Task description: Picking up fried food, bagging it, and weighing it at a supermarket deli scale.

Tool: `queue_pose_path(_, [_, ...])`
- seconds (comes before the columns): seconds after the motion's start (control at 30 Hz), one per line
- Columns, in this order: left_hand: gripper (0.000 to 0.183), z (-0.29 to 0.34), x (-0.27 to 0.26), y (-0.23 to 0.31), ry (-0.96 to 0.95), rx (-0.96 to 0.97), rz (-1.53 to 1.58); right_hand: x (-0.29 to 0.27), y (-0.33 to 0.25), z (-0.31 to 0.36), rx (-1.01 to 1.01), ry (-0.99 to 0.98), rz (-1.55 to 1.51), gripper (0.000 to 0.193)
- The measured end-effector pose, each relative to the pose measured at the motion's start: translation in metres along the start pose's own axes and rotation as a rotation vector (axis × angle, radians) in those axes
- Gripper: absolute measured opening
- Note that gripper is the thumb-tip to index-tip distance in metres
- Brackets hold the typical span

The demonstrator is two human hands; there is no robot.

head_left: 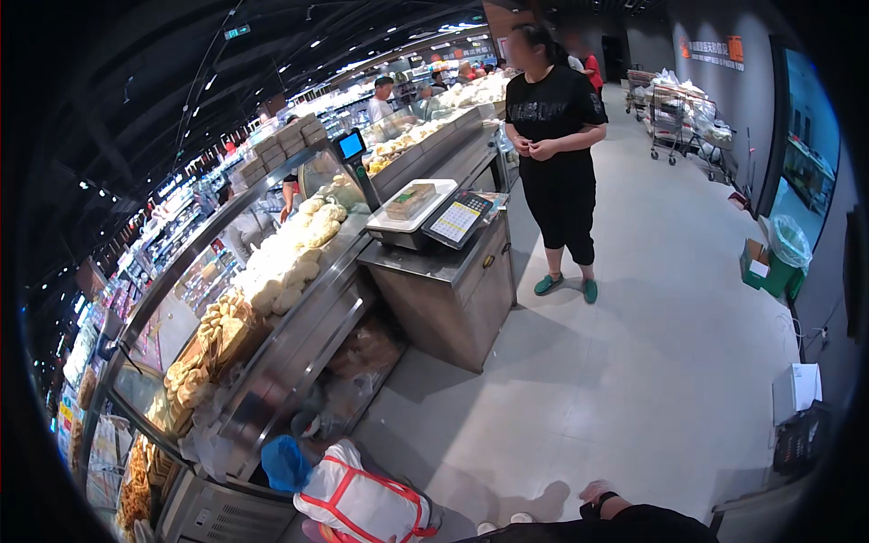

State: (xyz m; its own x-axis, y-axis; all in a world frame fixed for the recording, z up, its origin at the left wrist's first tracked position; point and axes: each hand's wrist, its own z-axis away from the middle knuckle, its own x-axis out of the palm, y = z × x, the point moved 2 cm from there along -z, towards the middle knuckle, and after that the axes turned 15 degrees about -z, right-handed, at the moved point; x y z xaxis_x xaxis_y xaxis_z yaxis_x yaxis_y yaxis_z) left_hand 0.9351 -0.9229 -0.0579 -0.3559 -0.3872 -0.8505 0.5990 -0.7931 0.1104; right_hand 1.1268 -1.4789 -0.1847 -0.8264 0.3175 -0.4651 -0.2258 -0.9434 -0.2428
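Only my right hand (pixel 595 494) shows, at the lower edge, coming out of a black sleeve with a dark band at the wrist. It hangs over the pale floor and touches nothing; it is too small to tell how its fingers are set. My left hand is out of view. Nearest to it, on the left, a person in a blue hair cover (pixel 285 462) and a white top with red straps (pixel 362 504) crouches at the foot of the bakery counter (pixel 299 344).
A steel cabinet (pixel 453 290) carries a weighing scale (pixel 412 210) with a boxed item on it. Buns and breads fill the long glass counter. A person in black (pixel 557 136) stands beyond the cabinet. Trolleys (pixel 679 113) stand far right, a green box (pixel 765 267) by the wall.
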Motion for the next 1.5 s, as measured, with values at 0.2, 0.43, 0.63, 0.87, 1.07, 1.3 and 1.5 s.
queue_pose_path(0.2, [0.061, 0.035, -0.015, 0.028, -0.112, -0.034, 0.199, 0.001, 0.0, 0.015, 0.001, 0.059, 0.024, 0.037])
queue_pose_path(0.43, [0.069, 0.072, 0.022, 0.006, -0.161, -0.133, 0.338, -0.009, -0.028, 0.003, -0.447, 0.037, 0.615, 0.028])
queue_pose_path(0.63, [0.072, 0.108, -0.001, 0.016, -0.17, -0.267, 0.619, -0.015, -0.057, 0.018, -0.523, 0.078, 0.679, 0.024])
queue_pose_path(0.87, [0.072, 0.152, 0.023, 0.008, -0.202, -0.374, 0.691, 0.0, -0.05, 0.025, -0.46, -0.046, 0.776, 0.021])
queue_pose_path(1.07, [0.071, 0.167, 0.054, -0.01, -0.182, -0.393, 0.705, -0.01, -0.083, 0.03, -0.578, -0.022, 0.782, 0.018])
queue_pose_path(1.3, [0.07, 0.134, 0.037, -0.002, -0.124, -0.321, 0.569, -0.02, -0.097, 0.001, -0.56, 0.11, 0.749, 0.015])
queue_pose_path(1.5, [0.075, 0.131, 0.055, -0.014, -0.156, -0.303, 0.44, -0.008, -0.084, 0.006, -0.47, -0.094, 0.744, 0.028])
